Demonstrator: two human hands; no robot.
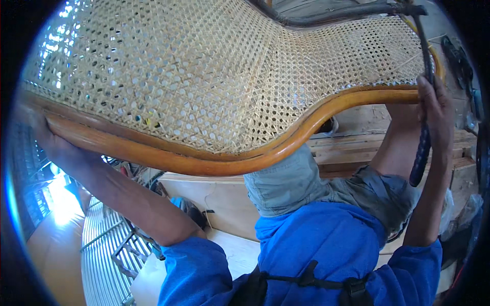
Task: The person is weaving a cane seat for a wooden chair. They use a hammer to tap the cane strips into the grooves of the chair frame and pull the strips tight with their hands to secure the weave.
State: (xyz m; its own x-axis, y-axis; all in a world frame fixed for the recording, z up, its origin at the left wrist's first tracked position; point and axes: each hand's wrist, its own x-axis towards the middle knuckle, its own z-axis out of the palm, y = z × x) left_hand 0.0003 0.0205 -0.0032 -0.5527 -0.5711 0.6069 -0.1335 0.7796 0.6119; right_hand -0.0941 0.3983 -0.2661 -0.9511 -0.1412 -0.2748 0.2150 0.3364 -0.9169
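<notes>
A woven cane panel [204, 76] in a curved, glossy orange-brown wooden frame [214, 166], like a chair seat and back, spans the upper view. My left hand [38, 122] is at the frame's left end by the dark rim, blurred, its fingers not discernible. At the frame's right end, my right hand [439, 107] is closed around a long dark tool [420, 153] with a thin shaft and ribbed black grip. The grip hangs below the hand, and the shaft runs up past the cane's edge. Its top end meets a dark curved rail [337, 16] on the far side.
My knees, in grey-green shorts [286, 178], are under the frame. Wooden planks [352, 145] lie beneath. A pale board [229, 204] and ribbed metal sheeting [102, 255] are at lower left. Clear plastic [467, 209] and dark items lie along the right edge.
</notes>
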